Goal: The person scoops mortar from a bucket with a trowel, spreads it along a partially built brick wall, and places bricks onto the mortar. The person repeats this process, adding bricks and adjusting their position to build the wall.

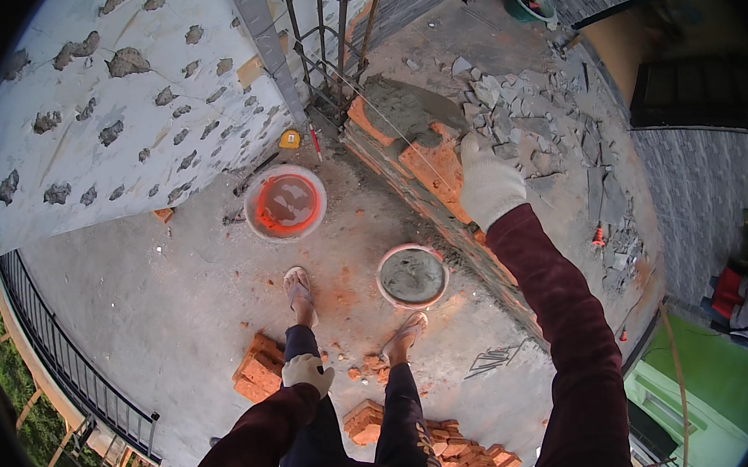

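Observation:
My right hand (492,186), in a pale work glove, reaches out to the low brick wall. Its fingers are closed against the end of an orange brick (433,165) on the top course. Grey wet mortar (398,111) lies on the bricks just beyond, and a thin string runs slantwise over them. My left hand (307,372), also gloved, is down by my left knee and holds nothing that I can see; a gap shows between its thumb and fingers. Nearest the wall stands a tub of grey mortar (413,276). Left of it is a basin of reddish water (286,204).
A yellow tape measure (290,139) and a red pen-like stick (315,144) lie near the basin. Rebar (341,35) rises at the wall's far end. Brick stacks (260,368) sit by my feet. Broken tile rubble (509,112) covers the floor beyond the wall. A railing (69,358) edges the left.

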Demonstrator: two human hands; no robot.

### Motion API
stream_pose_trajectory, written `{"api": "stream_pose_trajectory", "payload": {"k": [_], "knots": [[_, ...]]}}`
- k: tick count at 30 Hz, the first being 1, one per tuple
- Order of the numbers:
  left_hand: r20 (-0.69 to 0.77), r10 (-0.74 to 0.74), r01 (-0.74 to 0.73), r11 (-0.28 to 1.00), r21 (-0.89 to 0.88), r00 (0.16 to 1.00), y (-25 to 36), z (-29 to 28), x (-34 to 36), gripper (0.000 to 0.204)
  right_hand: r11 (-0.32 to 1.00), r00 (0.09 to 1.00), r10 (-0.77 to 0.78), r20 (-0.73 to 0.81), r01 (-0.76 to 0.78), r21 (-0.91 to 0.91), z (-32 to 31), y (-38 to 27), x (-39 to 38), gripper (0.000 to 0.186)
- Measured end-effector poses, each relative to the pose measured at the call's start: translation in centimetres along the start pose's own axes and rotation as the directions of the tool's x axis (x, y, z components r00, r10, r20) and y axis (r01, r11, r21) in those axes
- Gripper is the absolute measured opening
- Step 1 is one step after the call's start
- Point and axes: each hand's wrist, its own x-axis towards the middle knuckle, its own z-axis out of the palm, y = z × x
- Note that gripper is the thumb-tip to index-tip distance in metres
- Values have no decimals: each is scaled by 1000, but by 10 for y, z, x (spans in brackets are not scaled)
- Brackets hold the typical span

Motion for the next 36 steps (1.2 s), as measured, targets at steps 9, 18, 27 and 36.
{"api": "stream_pose_trajectory", "payload": {"k": [9,18,27,36], "knots": [[-22,24,-24,1000,16,999,4,-9,2,41,993,998,-48,-44,52,108,-33,19,19,47],[32,-17,16,1000,26,999,7,-9,2,41,510,879,-100,466,-357,783,-50,66,5,50],[42,-21,19,999,47,999,5,-5,4,41,470,824,-116,555,-447,761,-70,61,14,46],[24,-1,0,999,44,1000,6,6,0,40,326,830,-148,537,-472,819,-51,97,-29,45]]}}
